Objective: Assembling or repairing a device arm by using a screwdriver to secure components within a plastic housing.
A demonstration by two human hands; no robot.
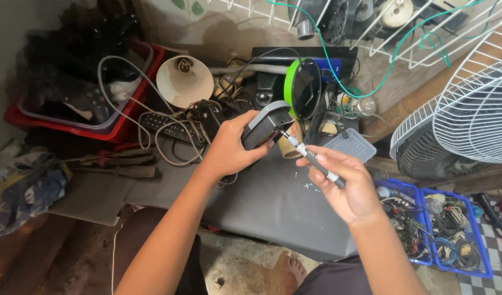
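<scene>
Left hand [229,150] wraps around a small dark grey plastic device [266,124], thumb and fingers clamped on its body, held up in the air above the grey mat [273,202] on the low bench. Right hand [344,188] pinches a slim silver-and-black screwdriver [314,159] between thumb and fingertips, tip pointing up-left and touching or just at the device's lower edge; exact contact spot too small to tell. Tiny light bits, likely screws [307,186], lie loose on the mat below the hands. Behind: green-rimmed round black thing [304,87], cream lamp shade [184,82], black remote [166,127] tangled in pale cable [152,109], red tray [79,117] with dark stuff at left, white fan grille [475,114] at right, blue bins [434,229] full of wires lower right. Bare foot [290,267] under the bench edge. Risks, as judgement: the driver tip could slip off the screw head, since the device is held free in the air and not braced, and jab the left-hand fingers or scratch the casing. A freed screw could drop and roll off the mat into the clutter or floor. Loose screws already on the mat could get brushed away by a forearm.
</scene>
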